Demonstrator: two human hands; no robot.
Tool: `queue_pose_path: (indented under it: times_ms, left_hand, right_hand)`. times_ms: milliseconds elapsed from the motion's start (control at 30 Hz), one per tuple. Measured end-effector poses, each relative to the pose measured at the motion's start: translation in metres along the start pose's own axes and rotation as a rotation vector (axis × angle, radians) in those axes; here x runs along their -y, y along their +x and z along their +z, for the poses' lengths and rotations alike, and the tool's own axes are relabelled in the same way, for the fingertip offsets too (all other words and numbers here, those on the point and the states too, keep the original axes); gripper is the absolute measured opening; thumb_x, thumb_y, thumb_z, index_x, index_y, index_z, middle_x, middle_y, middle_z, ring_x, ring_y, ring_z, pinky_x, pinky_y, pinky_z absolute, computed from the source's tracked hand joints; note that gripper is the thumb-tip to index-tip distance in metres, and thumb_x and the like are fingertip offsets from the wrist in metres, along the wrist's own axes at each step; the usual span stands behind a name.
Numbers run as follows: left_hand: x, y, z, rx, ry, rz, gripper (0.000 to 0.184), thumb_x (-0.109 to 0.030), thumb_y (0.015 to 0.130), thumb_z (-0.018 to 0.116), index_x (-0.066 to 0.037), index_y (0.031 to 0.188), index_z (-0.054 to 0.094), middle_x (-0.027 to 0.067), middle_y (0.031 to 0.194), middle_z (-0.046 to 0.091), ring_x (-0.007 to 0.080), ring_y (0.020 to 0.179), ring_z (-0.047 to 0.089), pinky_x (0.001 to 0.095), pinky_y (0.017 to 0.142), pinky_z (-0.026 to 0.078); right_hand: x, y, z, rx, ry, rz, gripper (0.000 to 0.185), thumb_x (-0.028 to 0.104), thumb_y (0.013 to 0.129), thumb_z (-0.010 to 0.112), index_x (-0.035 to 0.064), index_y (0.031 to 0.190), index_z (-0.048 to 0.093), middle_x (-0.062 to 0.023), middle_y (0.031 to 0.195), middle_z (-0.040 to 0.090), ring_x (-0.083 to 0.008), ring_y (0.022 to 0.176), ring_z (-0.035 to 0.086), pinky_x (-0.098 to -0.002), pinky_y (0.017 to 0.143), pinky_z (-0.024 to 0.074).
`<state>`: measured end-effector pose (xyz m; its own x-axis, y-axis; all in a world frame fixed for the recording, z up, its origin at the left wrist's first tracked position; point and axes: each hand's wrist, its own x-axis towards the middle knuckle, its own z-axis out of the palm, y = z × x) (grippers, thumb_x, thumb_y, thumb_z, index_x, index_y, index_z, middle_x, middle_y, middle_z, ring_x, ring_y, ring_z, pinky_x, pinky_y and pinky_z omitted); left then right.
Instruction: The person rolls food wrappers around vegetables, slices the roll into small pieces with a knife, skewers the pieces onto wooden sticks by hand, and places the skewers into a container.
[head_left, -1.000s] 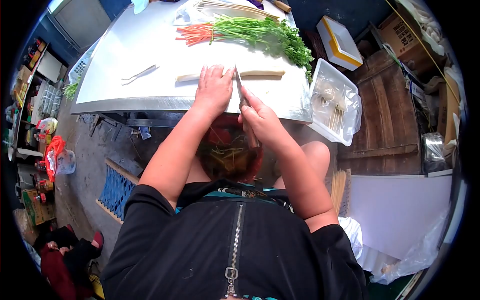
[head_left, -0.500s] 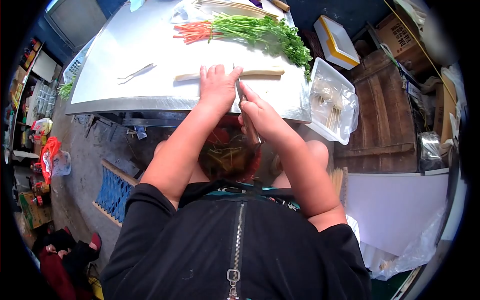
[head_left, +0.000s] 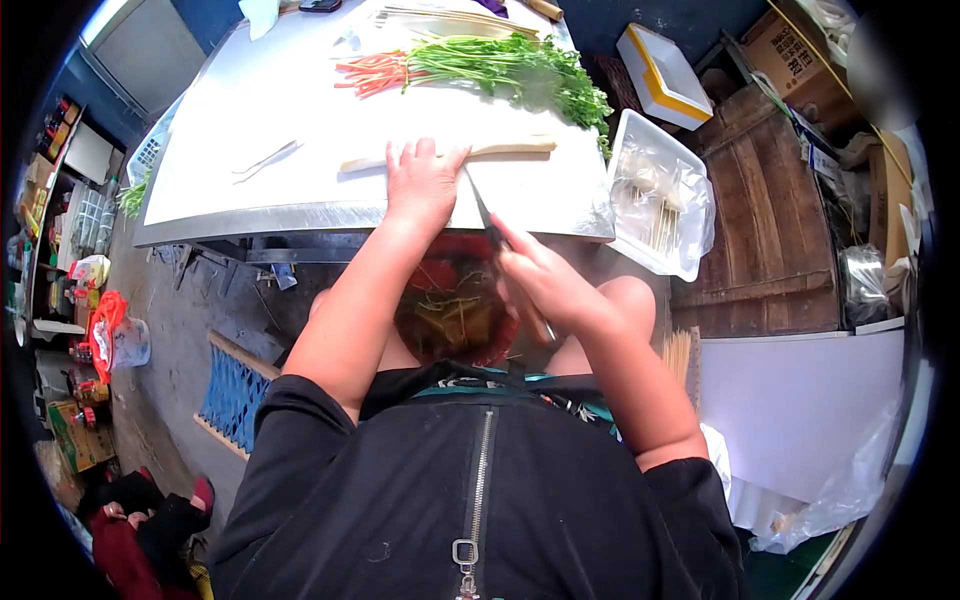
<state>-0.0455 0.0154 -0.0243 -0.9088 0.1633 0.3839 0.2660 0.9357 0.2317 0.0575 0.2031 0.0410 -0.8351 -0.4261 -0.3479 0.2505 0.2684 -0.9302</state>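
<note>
My left hand lies on a long pale roll, fingers stretched out and spread, pressing it against the white table top. The roll's exact kind I cannot make out. My right hand is closed round the handle of a knife. The blade points up and away from me, its tip near the roll, just right of my left thumb. Beyond the roll lies a bundle of green leafy stalks with reddish ends.
Tweezers lie left on the table. A white tub with bagged skewers stands right of it. Between my knees is a red container with scraps. A blue-webbed folding stool lies left. Another person's legs show at lower left.
My right hand has drawn the knife back toward me and slightly right, away from the roll. My left hand stays on the roll. The whole view has shifted a little.
</note>
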Motion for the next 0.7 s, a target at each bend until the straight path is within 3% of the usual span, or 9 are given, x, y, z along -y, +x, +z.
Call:
queue_pose_path:
  times_ms: [33,167,633,700]
  left_hand:
    - [0.0,0.001,0.0,0.001,0.0,0.001,0.042,-0.018,0.094,0.042,-0.031,0.129,0.061,0.0147,0.12,0.054,0.0334,0.126,0.045,0.0587,0.115,0.018]
    - [0.0,-0.002,0.0,0.034,0.001,-0.013,0.042,-0.018,0.094,0.043,-0.031,0.13,0.06,0.0152,0.124,0.053,0.0334,0.128,0.044,0.0587,0.116,0.017]
    - [-0.001,0.0,-0.004,0.066,-0.03,-0.04,0.043,-0.016,0.093,0.045,-0.031,0.129,0.061,0.015,0.133,0.051,0.0319,0.133,0.041,0.0579,0.116,0.016]
    - [0.004,0.001,0.001,-0.042,-0.064,0.027,0.043,-0.012,0.091,0.047,-0.022,0.13,0.061,0.0162,0.134,0.053,0.033,0.132,0.044,0.0577,0.116,0.017]
  right_hand:
    - [-0.001,-0.013,-0.001,-0.038,0.009,-0.036,0.06,0.018,0.099,0.041,0.008,0.155,0.023,-0.0053,0.075,0.057,-0.0138,0.067,0.056,-0.0302,0.066,0.0501]
    - [0.0,-0.013,-0.018,-0.181,0.008,-0.041,0.063,0.017,0.1,0.041,0.0144,0.157,0.017,-0.0026,0.076,0.054,-0.0112,0.066,0.052,-0.0275,0.061,0.0485]
    - [-0.003,0.031,-0.036,-0.163,-0.009,-0.056,0.06,0.022,0.101,0.042,0.0158,0.156,0.022,-0.0019,0.075,0.055,-0.011,0.067,0.054,-0.0281,0.063,0.0491]
    - [0.002,0.029,-0.041,-0.148,-0.012,-0.047,0.06,0.022,0.101,0.042,0.0158,0.156,0.022,-0.002,0.075,0.055,-0.0108,0.067,0.054,-0.0279,0.063,0.049]
